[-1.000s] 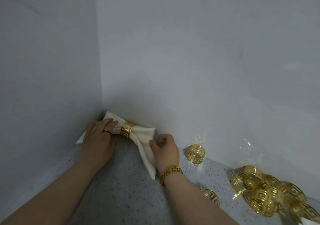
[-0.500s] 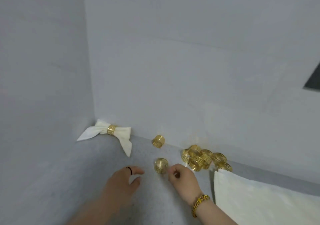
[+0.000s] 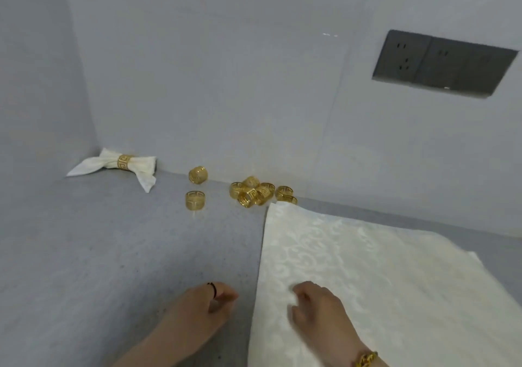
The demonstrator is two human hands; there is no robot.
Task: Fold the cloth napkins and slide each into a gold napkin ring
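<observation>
A cream patterned napkin (image 3: 367, 282) lies spread flat on the grey speckled counter (image 3: 113, 253) at the right. My right hand (image 3: 319, 307) rests on its near left part with fingers loosely curled, holding nothing I can see. Just left of the napkin's edge, my left hand (image 3: 209, 304) hovers over the counter, fingers loosely curled and empty. In the far left corner lies a folded napkin (image 3: 141, 169) inside a gold ring (image 3: 125, 162). Two single gold rings (image 3: 195, 200) stand mid-counter, and a pile of several rings (image 3: 258, 193) sits by the wall.
Grey walls close the counter at the back and left. A dark socket panel (image 3: 440, 63) is set in the back wall at the upper right. The ring pile touches the spread napkin's far corner.
Both hands left the ringed napkin in the corner and drew back toward me. The view swung right, and my right hand now rests on the flat napkin.
</observation>
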